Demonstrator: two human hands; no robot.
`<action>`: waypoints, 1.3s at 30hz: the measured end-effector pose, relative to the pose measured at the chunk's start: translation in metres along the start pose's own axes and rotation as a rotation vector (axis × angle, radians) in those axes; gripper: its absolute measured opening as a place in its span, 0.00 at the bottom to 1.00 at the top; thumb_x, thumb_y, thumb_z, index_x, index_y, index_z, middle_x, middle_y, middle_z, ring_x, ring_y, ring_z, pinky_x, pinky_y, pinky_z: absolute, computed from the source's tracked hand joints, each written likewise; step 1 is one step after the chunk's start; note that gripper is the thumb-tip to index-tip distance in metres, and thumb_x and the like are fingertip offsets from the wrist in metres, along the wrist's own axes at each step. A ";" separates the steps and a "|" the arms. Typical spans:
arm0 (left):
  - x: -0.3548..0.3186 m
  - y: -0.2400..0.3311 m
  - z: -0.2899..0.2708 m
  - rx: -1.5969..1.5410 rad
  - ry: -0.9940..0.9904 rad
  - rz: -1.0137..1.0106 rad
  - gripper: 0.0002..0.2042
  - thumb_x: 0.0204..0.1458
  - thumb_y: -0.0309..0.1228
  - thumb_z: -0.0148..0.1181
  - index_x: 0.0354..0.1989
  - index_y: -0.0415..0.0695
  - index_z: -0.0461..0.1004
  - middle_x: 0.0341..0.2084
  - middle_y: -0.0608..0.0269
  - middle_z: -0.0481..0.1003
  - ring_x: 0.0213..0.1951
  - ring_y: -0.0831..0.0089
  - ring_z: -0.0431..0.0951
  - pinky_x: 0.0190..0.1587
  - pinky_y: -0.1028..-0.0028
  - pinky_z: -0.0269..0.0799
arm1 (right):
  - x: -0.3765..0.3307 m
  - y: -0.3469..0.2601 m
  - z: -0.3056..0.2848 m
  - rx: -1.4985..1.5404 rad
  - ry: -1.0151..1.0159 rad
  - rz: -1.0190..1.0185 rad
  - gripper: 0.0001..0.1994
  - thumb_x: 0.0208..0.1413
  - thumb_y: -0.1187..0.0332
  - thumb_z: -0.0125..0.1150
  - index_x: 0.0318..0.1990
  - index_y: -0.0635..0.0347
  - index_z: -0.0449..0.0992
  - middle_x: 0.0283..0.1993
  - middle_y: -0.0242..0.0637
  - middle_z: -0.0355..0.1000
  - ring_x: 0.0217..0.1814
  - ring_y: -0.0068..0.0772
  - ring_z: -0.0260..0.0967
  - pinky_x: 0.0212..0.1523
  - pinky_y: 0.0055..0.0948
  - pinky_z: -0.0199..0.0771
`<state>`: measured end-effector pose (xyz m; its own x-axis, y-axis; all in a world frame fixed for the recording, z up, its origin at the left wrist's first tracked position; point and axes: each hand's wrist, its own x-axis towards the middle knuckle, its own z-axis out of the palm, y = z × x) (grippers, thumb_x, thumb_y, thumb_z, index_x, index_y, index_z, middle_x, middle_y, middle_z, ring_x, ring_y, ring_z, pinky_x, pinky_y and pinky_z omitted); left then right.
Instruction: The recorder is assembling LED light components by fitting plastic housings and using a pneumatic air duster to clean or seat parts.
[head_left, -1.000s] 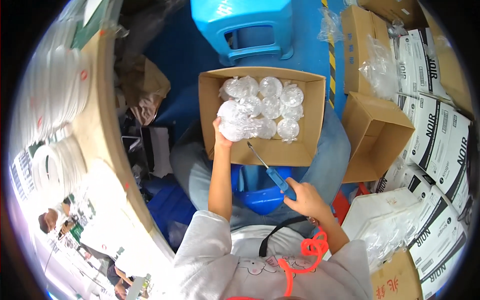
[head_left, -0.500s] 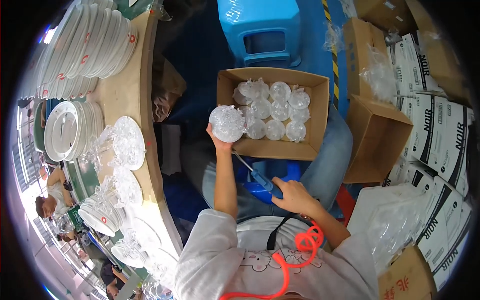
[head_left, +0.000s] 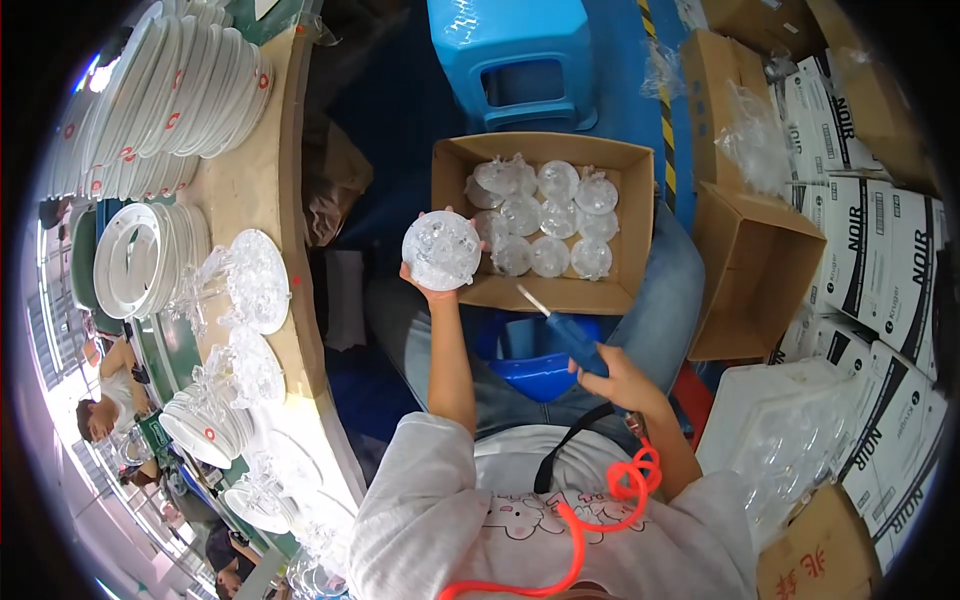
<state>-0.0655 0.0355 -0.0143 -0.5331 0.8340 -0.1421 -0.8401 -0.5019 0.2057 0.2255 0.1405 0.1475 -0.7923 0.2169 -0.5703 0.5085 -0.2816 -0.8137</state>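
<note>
My left hand (head_left: 438,292) holds up a round white disc (head_left: 441,250) bunched in clear plastic film, at the near left corner of an open cardboard box (head_left: 545,297). Fingertips show around the disc's edge. In my right hand (head_left: 627,384) is a blue air blow gun (head_left: 572,340) with a thin metal nozzle. Its tip points toward the box and stands apart from the disc. A red coiled hose (head_left: 625,480) hangs by my right wrist. Inside the box, several film-wrapped discs (head_left: 550,258) lie in rows.
On the left, a long table (head_left: 285,140) bears stacks of white plates (head_left: 215,90), white rings (head_left: 130,260) and more film-wrapped discs (head_left: 258,280). A blue stool (head_left: 510,45) stands beyond the box. On the right are an empty carton (head_left: 755,275) and stacked white boxes (head_left: 870,250).
My right hand has drawn the blow gun back to the right, away from the disc. The disc has shifted slightly left and its film-covered face shows differently.
</note>
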 end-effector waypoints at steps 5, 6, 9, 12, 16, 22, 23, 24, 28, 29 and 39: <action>-0.003 -0.011 0.011 -0.026 -0.090 -0.141 0.47 0.27 0.52 0.69 0.63 0.63 0.55 0.65 0.51 0.47 0.61 0.31 0.47 0.51 0.27 0.48 | 0.014 0.009 -0.013 0.177 -0.006 0.057 0.07 0.48 0.70 0.57 0.35 0.61 0.71 0.25 0.31 0.66 0.27 0.22 0.64 0.31 0.24 0.64; 0.001 -0.012 0.010 0.035 -0.118 -0.091 0.47 0.27 0.52 0.68 0.63 0.63 0.55 0.65 0.52 0.47 0.61 0.31 0.47 0.52 0.27 0.47 | 0.015 0.006 -0.014 0.179 -0.011 0.057 0.07 0.48 0.70 0.57 0.35 0.61 0.71 0.25 0.31 0.66 0.27 0.22 0.64 0.31 0.24 0.64; 0.009 -0.010 0.010 0.022 -0.131 -0.033 0.47 0.28 0.53 0.67 0.63 0.64 0.54 0.65 0.52 0.48 0.61 0.32 0.47 0.53 0.28 0.46 | 0.011 -0.010 -0.017 0.209 -0.088 0.027 0.07 0.48 0.71 0.57 0.34 0.61 0.71 0.25 0.30 0.65 0.26 0.20 0.62 0.29 0.22 0.63; 0.010 -0.003 0.010 -0.003 -0.023 -0.022 0.45 0.30 0.52 0.66 0.63 0.64 0.53 0.64 0.53 0.50 0.61 0.33 0.50 0.52 0.29 0.49 | -0.003 -0.017 -0.013 0.210 -0.107 0.015 0.08 0.48 0.70 0.57 0.36 0.61 0.71 0.25 0.31 0.67 0.27 0.24 0.65 0.32 0.25 0.64; 0.018 0.003 -0.005 0.177 0.083 -0.037 0.44 0.33 0.46 0.62 0.64 0.52 0.53 0.61 0.48 0.56 0.60 0.52 0.59 0.61 0.53 0.58 | 0.005 -0.008 0.008 -0.083 -0.086 -0.143 0.12 0.46 0.66 0.57 0.38 0.60 0.71 0.32 0.43 0.74 0.34 0.44 0.72 0.37 0.33 0.68; 0.014 0.005 -0.026 0.194 0.138 0.021 0.41 0.33 0.50 0.63 0.62 0.59 0.56 0.58 0.53 0.60 0.56 0.39 0.60 0.50 0.32 0.58 | 0.009 -0.012 0.018 -0.210 -0.047 -0.118 0.14 0.45 0.64 0.58 0.39 0.60 0.70 0.31 0.47 0.74 0.36 0.52 0.71 0.37 0.41 0.68; 0.015 0.004 -0.025 0.182 0.122 0.006 0.41 0.33 0.50 0.63 0.62 0.60 0.57 0.58 0.53 0.60 0.56 0.39 0.60 0.50 0.32 0.58 | 0.008 -0.010 0.021 -0.321 -0.018 -0.127 0.16 0.46 0.61 0.58 0.39 0.60 0.70 0.31 0.51 0.73 0.35 0.56 0.70 0.36 0.45 0.68; 0.015 0.004 -0.024 0.182 0.122 0.003 0.41 0.33 0.50 0.63 0.62 0.60 0.57 0.58 0.53 0.60 0.56 0.39 0.60 0.50 0.32 0.58 | 0.010 -0.006 0.021 -0.319 -0.016 -0.125 0.16 0.46 0.61 0.58 0.39 0.60 0.70 0.31 0.51 0.73 0.35 0.56 0.70 0.36 0.45 0.68; 0.013 -0.004 -0.009 0.055 0.077 0.080 0.40 0.33 0.50 0.64 0.61 0.61 0.58 0.61 0.54 0.57 0.60 0.37 0.54 0.52 0.29 0.51 | 0.010 0.009 0.010 -0.440 0.190 -0.043 0.17 0.47 0.59 0.57 0.40 0.62 0.70 0.28 0.54 0.71 0.32 0.60 0.68 0.34 0.48 0.67; 0.014 -0.002 -0.005 0.048 0.036 0.085 0.41 0.33 0.51 0.64 0.61 0.62 0.58 0.61 0.54 0.56 0.60 0.37 0.53 0.53 0.29 0.50 | 0.011 0.014 0.003 -0.304 0.161 -0.009 0.15 0.47 0.60 0.57 0.38 0.61 0.71 0.29 0.53 0.71 0.34 0.58 0.69 0.35 0.46 0.67; 0.016 0.003 -0.005 0.249 0.145 0.080 0.43 0.34 0.48 0.63 0.64 0.53 0.54 0.60 0.50 0.58 0.59 0.45 0.59 0.61 0.48 0.54 | 0.001 -0.013 0.012 -0.060 0.041 -0.070 0.11 0.47 0.65 0.57 0.36 0.59 0.71 0.31 0.41 0.74 0.36 0.47 0.72 0.39 0.37 0.68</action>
<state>-0.0776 0.0462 -0.0209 -0.6205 0.7437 -0.2487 -0.7539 -0.4786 0.4501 0.2142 0.1326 0.1589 -0.8128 0.2723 -0.5150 0.4726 -0.2086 -0.8562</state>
